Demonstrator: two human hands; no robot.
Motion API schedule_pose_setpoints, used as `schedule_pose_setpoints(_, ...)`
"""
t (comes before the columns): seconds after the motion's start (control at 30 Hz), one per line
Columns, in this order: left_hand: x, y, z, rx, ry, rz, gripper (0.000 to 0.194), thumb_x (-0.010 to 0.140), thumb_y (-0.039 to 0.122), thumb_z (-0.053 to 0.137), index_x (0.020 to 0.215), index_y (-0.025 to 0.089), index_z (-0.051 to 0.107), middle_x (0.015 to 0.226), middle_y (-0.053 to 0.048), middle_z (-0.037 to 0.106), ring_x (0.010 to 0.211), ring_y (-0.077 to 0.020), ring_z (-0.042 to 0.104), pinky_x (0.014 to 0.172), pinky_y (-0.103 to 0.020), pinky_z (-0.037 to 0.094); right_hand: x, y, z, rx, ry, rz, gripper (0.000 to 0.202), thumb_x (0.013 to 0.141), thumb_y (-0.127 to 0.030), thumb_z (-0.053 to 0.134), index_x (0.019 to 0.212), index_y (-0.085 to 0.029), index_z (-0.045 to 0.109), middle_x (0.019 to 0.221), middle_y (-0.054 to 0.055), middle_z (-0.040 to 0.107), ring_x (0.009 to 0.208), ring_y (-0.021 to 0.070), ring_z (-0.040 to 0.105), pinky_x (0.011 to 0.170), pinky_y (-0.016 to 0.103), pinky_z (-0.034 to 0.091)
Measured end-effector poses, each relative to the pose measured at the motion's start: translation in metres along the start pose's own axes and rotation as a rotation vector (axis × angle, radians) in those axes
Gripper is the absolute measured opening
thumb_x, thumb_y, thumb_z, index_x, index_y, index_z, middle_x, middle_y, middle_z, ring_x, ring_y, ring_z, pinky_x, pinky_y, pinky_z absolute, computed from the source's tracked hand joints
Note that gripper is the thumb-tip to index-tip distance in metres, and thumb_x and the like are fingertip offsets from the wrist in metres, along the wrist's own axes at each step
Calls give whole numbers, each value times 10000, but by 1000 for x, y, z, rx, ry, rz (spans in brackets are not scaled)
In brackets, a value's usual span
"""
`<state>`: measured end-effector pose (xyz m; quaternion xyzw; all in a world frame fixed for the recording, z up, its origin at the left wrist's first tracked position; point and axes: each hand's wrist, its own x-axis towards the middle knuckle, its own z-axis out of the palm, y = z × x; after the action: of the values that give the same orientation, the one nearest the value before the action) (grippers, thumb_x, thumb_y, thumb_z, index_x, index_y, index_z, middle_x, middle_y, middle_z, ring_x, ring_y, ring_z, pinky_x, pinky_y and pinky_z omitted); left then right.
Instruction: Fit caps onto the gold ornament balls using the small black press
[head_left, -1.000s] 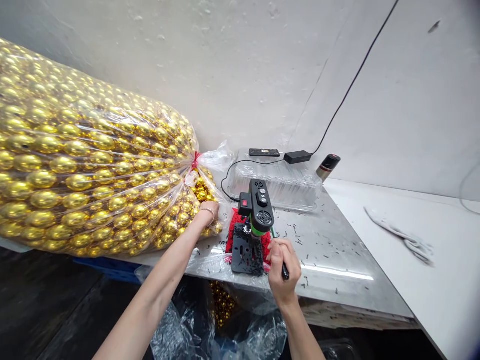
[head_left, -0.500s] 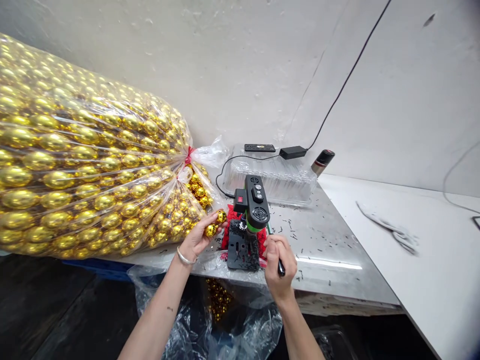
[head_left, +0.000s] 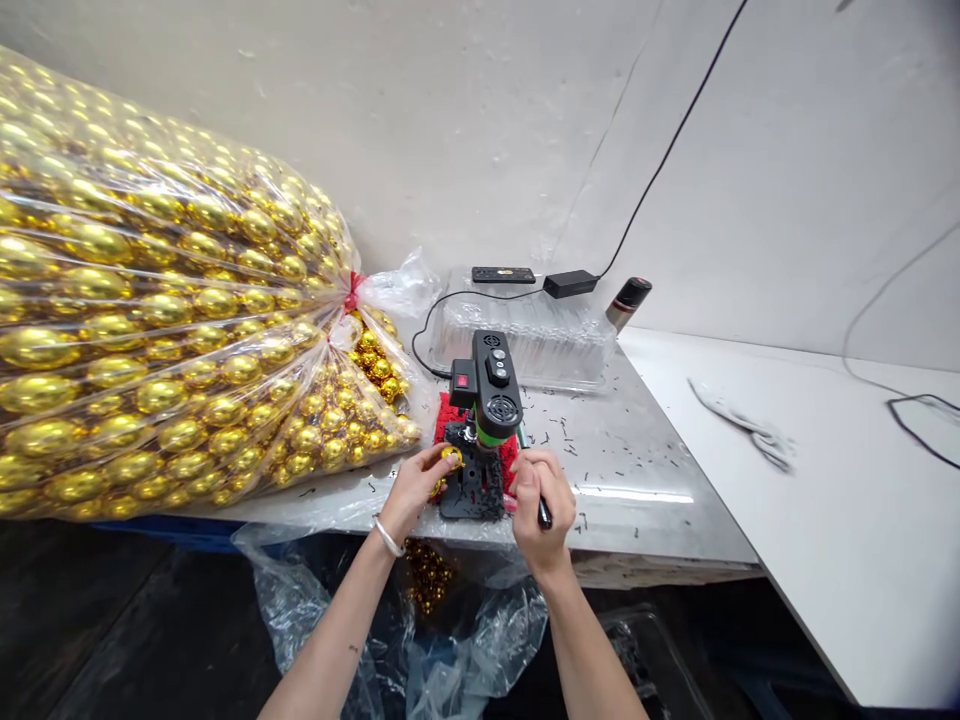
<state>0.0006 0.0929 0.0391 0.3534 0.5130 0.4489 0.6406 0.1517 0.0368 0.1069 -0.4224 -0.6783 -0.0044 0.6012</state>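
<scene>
Bringing gold balls nearer the black machine from nine o'clock, pinching them in left hand. Gripping handle at five o'clock in right hand.

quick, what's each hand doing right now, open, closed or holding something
Left hand: closed, holding shiny round gold balls.
Right hand: closed around a smooth black lever handle.

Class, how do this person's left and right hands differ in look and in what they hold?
The left hand holds gold balls; the right hand makes a fist around a black-ended handle. The left hand has a pale bangle at its wrist; the right hand shows none. Both hands are close to the black machine.
</scene>
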Motion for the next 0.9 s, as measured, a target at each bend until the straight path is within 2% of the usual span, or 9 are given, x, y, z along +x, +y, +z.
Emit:
schedule_pose_setpoints(0.1, 5, -8, 8, 259, -2, 147, 423, 690, 267, 728, 1083, 118, 675, 939, -75, 732, 829, -189, 658, 686, -259, 513, -1, 0, 0, 2, -4, -1, 258, 861, -23, 394, 675, -197, 432, 663, -5, 476, 686, 121, 497, 616, 263, 399)
schedule_pose_setpoints(0.2, 3, -7, 12, 539, -8, 249, 402, 724, 265, 690, 1113, 169, 669, 1009, -74, 729, 929, -230, 659, 864, -343, 488, -2, 0, 0, -2, -10, 12, 258, 865, -32, 392, 672, -198, 436, 670, 0, 482, 680, 122, 502, 599, 265, 393)
schedule_pose_setpoints(0.27, 0, -5, 14, 701, 15, 293, 389, 732, 250, 682, 1118, 206, 667, 1069, -76, 713, 988, -252, 648, 902, -368, 475, -2, 0, 0, -9, -12, 17, 261, 868, -39, 385, 670, -199, 441, 669, 3, 486, 677, 125, 507, 585, 265, 388)
schedule_pose_setpoints(0.37, -3, -6, 18, 833, 2, 390, 370, 739, 217, 678, 1108, 192, 667, 1140, -101, 681, 1056, -266, 620, 950, -381, 453, -2, 0, -1, -7, -18, 11, 260, 867, -36, 385, 673, -200, 445, 659, 2, 485, 680, 126, 507, 586, 266, 394)
schedule_pose_setpoints(0.53, -2, -15, 22, 941, -27, 522, 354, 771, 261, 667, 1118, 191, 653, 1144, -104, 663, 1073, -261, 600, 958, -375, 451, -4, 2, -2, 15, -38, 11, 253, 860, -29, 393, 681, -198, 448, 674, 7, 496, 716, 132, 523, 607, 269, 417)
schedule_pose_setpoints(0.73, 0, -12, 22, 1050, -64, 477, 372, 780, 316, 663, 1121, 166, 656, 1136, -116, 664, 1042, -271, 611, 898, -359, 475, -14, 10, 1, 22, -22, -6, 242, 860, -50, 386, 684, -200, 459, 656, 3, 490, 692, 136, 525, 601, 279, 440)
schedule_pose_setpoints(0.9, -1, -11, 22, 1047, -72, 478, 346, 781, 333, 661, 1101, 202, 667, 1107, -94, 671, 1001, -257, 626, 867, -337, 480, -31, 26, 7, 0, -41, -73, 211, 872, -109, 375, 704, -199, 466, 722, 24, 513, 665, 134, 508, 579, 286, 446)
